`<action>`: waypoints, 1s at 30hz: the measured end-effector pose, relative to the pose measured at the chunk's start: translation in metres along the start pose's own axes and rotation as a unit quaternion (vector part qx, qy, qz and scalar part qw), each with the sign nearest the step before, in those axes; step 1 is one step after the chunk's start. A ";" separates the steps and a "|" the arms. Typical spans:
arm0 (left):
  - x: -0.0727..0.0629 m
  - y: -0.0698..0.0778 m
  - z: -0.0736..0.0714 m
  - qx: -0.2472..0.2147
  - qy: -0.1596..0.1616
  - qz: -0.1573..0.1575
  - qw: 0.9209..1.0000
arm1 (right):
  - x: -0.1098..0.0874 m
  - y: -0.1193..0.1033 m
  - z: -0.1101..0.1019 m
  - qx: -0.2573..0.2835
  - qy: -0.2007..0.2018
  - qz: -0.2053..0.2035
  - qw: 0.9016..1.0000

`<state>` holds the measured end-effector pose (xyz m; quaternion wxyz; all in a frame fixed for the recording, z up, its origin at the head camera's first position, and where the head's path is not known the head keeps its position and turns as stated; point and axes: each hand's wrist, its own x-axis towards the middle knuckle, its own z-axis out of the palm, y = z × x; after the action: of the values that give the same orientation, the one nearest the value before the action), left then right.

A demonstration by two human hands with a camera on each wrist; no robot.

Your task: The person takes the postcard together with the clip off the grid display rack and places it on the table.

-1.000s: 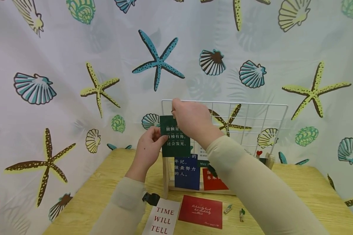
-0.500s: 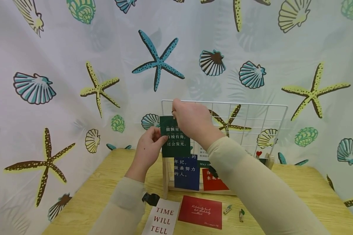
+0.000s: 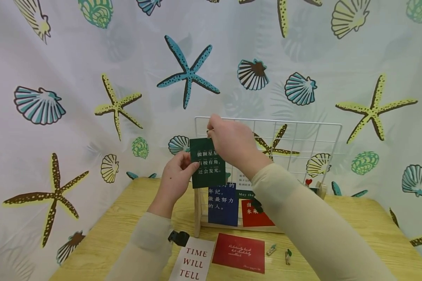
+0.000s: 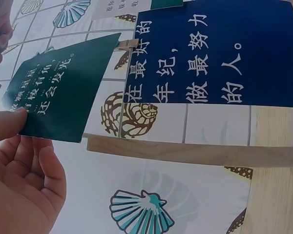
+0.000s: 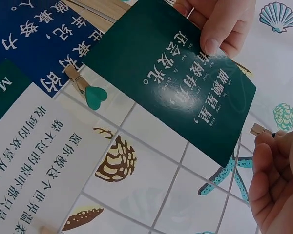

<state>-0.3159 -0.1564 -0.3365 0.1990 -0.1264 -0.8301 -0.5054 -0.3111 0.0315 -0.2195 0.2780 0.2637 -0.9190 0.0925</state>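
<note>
My left hand (image 3: 176,175) pinches the left edge of a dark green card (image 3: 207,166) with white lettering, thumb in front and fingers behind. The card is held in front of the left part of a white wire grid (image 3: 295,146). Above its top edge, my right hand (image 3: 233,144) pinches a small wooden clothespin (image 5: 257,129); in the right wrist view the clothespin stands just apart from the card. Behind and below the green card hangs a blue card (image 3: 222,207), near a wooden clothespin with a green heart (image 5: 85,87).
A red card (image 3: 256,214) and a white-and-green card (image 5: 39,151) are also on the grid, which stands in a wooden base (image 3: 242,227). On the table (image 3: 126,218) lie a white card (image 3: 193,259), a dark red card (image 3: 239,253) and two clothespins (image 3: 271,249).
My right hand has risen slightly, showing more of the green card's lettering. The card has shifted a little left and tilted slightly. The grid's top bar sits a bit higher in view.
</note>
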 end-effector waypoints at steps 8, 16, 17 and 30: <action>-0.002 -0.002 -0.003 -0.001 -0.013 0.001 1.000 | -0.013 0.001 0.000 0.036 0.000 -0.004 0.999; -0.005 -0.002 -0.006 -0.006 -0.025 0.004 1.000 | -0.029 0.009 0.002 0.077 0.021 -0.004 0.997; -0.006 -0.002 -0.006 -0.008 -0.026 0.003 1.000 | -0.032 0.010 0.003 0.082 0.021 -0.002 0.996; -0.020 -0.005 -0.008 -0.006 -0.035 0.012 0.999 | -0.062 0.025 0.009 0.108 0.011 0.005 0.994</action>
<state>-0.2990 -0.1664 -0.3462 0.1745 -0.1551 -0.8319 -0.5034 -0.2851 0.0760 -0.2622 0.2579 0.2862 -0.9019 0.1952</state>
